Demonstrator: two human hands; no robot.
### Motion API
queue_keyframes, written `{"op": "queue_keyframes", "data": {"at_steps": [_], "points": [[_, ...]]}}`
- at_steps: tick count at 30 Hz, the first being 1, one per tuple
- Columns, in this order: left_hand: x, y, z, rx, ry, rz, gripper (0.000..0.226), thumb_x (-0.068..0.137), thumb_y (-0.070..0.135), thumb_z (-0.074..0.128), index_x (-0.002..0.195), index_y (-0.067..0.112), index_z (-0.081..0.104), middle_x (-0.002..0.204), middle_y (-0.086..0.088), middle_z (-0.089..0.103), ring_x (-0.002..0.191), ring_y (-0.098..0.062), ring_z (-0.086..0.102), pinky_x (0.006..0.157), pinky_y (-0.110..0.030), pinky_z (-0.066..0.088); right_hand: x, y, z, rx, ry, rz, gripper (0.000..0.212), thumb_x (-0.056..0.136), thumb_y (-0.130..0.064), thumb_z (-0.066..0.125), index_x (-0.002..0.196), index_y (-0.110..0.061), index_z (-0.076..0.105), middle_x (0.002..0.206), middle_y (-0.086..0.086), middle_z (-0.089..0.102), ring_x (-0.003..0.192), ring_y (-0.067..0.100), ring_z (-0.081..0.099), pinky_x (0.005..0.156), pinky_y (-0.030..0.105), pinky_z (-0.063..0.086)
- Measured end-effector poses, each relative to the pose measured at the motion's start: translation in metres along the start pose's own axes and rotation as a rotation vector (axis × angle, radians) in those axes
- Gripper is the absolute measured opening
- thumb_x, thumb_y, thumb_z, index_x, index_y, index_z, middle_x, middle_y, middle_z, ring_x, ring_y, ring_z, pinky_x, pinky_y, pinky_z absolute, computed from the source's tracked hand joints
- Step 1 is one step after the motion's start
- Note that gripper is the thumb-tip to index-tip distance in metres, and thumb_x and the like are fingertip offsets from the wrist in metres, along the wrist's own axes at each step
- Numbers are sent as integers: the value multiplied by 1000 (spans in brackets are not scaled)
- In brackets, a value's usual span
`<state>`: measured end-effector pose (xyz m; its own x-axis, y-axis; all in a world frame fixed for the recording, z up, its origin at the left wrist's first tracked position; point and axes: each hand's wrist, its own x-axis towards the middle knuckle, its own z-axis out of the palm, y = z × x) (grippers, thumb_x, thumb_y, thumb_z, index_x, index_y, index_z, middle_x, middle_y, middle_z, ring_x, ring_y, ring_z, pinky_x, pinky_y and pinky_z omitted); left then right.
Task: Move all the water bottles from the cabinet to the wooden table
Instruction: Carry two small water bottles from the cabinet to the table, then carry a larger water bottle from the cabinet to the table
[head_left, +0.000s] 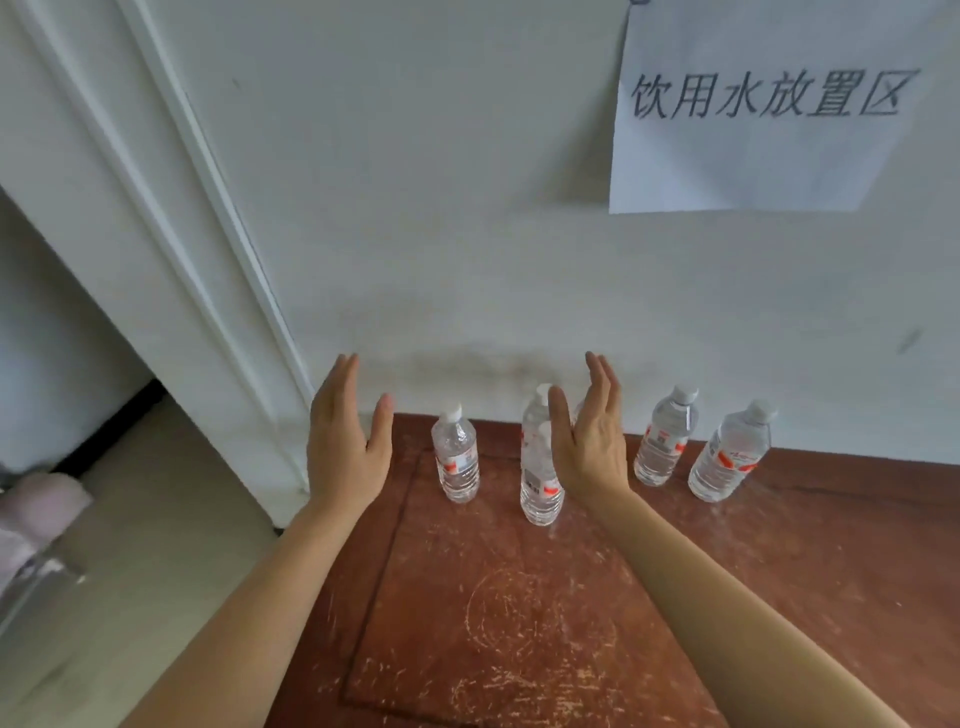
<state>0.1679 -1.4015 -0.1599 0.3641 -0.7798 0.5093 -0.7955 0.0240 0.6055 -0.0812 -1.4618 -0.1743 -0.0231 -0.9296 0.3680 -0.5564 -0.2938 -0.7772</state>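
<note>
At the left edge a blurred pinkish thing (44, 506) lies low beside the pale floor (156, 545). A white door frame (171, 249) slants down toward the desk's far left corner. The left hand (345, 447) hovers over the left edge of the scratched red-brown desk (519, 623). Its fingers (340, 384) are straight and close together, the thumb spread wide, holding nothing.

Just right of it the first bottle (456, 460) stands upright near the wall (415, 208). The second bottle (540, 486) stands a little nearer, with what may be another close behind it.

The right hand (592, 447) overlaps the second bottle's right side. Its fingers (600, 382) are straight and hold nothing, and I cannot tell whether they touch the bottle.

Farther right the third bottle (666, 441) and fourth bottle (730, 457) stand on the desk by the wall. A paper sign (753, 156) hangs on the wall above them.
</note>
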Motion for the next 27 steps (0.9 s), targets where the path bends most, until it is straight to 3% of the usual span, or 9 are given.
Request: {"op": "queue_keyframes", "data": {"at_steps": [3, 5, 6, 9, 11, 14, 17, 21, 27], "points": [[-18, 29, -42, 35, 198, -15, 55, 105, 35, 49, 154, 14, 35, 162, -7, 33, 151, -20, 28, 118, -17, 17, 3, -39, -9, 100, -47, -227, 63, 107, -43, 44, 160, -18, 23, 167, 5, 18, 150, 22, 31, 115, 32, 33], [-39, 39, -67, 60, 249, 29, 54, 105, 34, 50, 153, 12, 37, 161, -10, 33, 151, -22, 29, 121, -24, 19, -5, -55, -5, 154, -70, -332, 60, 108, -37, 47, 159, -15, 25, 167, 6, 19, 152, 20, 27, 117, 23, 28], [-55, 42, -76, 86, 249, 26, 55, 104, 35, 49, 153, 12, 37, 162, -10, 33, 151, -22, 27, 122, -27, 20, -12, -62, -2, 191, -97, -375, 59, 108, -35, 48, 159, -14, 26, 167, 7, 19, 153, 21, 26, 118, 26, 28], [-114, 48, -115, 218, 268, -83, 57, 104, 38, 46, 155, 16, 34, 164, -5, 28, 153, -16, 21, 122, -21, 13, -44, -86, 25, 287, -244, -462, 57, 108, -35, 48, 158, -13, 29, 166, 9, 21, 154, 24, 25, 120, 46, 34], [-160, 45, -157, 361, 300, -136, 57, 103, 39, 46, 154, 16, 35, 163, -6, 30, 151, -19, 24, 123, -33, 21, -83, -116, 47, 383, -352, -497, 57, 108, -37, 47, 157, -14, 29, 167, 6, 19, 154, 22, 24, 120, 52, 33], [-209, 41, -223, 507, 423, -221, 56, 102, 41, 45, 151, 16, 40, 162, -3, 32, 149, -22, 29, 116, -49, 35, -139, -163, 74, 476, -499, -576, 57, 108, -38, 47, 156, -14, 30, 166, 5, 19, 154, 19, 24, 120, 52, 34], [-261, 38, -286, 601, 550, -354, 56, 102, 43, 44, 151, 15, 41, 162, -3, 31, 148, -20, 27, 117, -46, 33, -200, -214, 89, 568, -585, -687, 56, 108, -38, 46, 156, -14, 31, 165, 8, 23, 154, 20, 23, 119, 52, 34], [-351, 41, -383, 814, 685, -436, 56, 102, 36, 52, 152, 14, 39, 162, -10, 32, 148, -28, 31, 113, -55, 39, -300, -301, 101, 705, -720, -869, 58, 106, -43, 43, 154, -11, 34, 165, 11, 24, 154, 26, 24, 121, 50, 32], [-524, 67, -537, 1063, 855, -656, 59, 103, 40, 50, 153, 13, 36, 163, -14, 28, 149, -33, 29, 118, -49, 31, -505, -431, 109, 909, -935, -990, 62, 106, -48, 40, 157, -14, 31, 167, 7, 22, 155, 16, 18, 124, 48, 27]]}}
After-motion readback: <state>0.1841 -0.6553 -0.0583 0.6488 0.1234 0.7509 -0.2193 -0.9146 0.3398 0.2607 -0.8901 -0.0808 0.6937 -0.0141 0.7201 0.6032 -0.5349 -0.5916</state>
